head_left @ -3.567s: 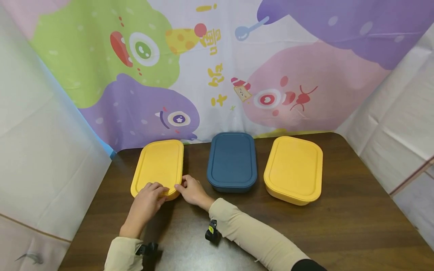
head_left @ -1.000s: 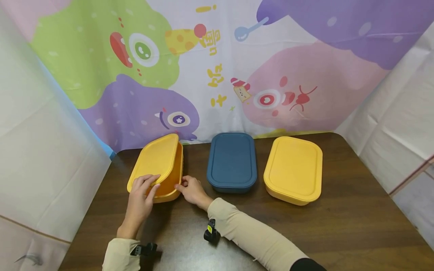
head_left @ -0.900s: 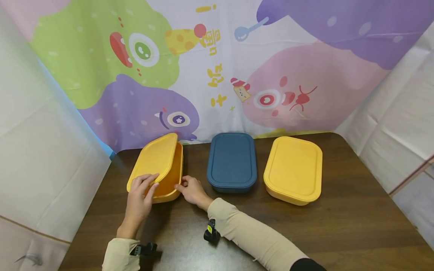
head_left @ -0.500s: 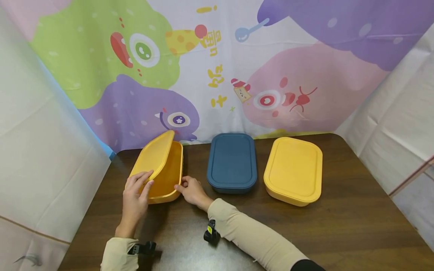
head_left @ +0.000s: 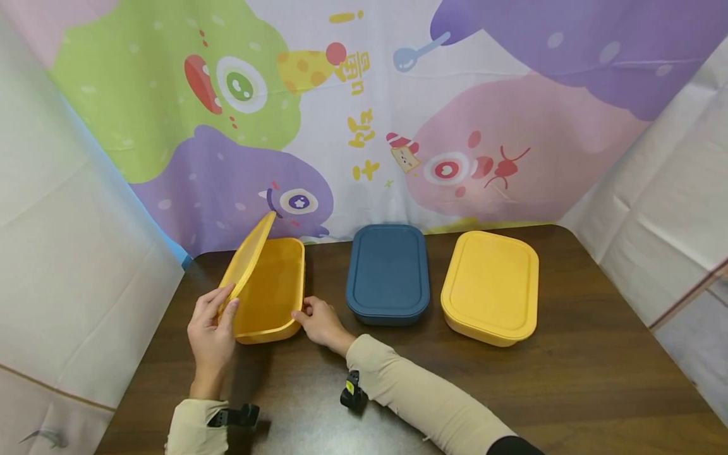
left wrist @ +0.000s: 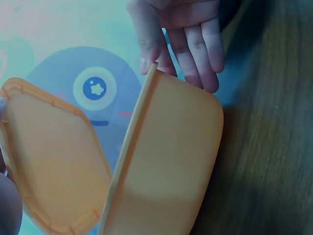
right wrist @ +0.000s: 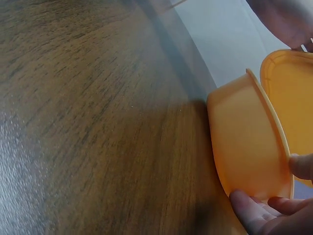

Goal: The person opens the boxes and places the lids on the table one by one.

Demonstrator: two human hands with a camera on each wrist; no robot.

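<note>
Gripping lid and box; yellow characters behind.

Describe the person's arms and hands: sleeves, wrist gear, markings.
Left hand and right hand: both ungloved. Left arm: plain beige fabric sleeve, small boxy black wrist device on a black strap. Right arm: long, lightly wrinkled beige fabric sleeve, meeting black material further up; compact black wrist device with a yellow-green patch. No cables visible.

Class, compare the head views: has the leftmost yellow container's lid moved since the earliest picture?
Yes: that yellow lid has tilted up and leftward, its right edge now farther from the unmoved blue lidded container.
</note>
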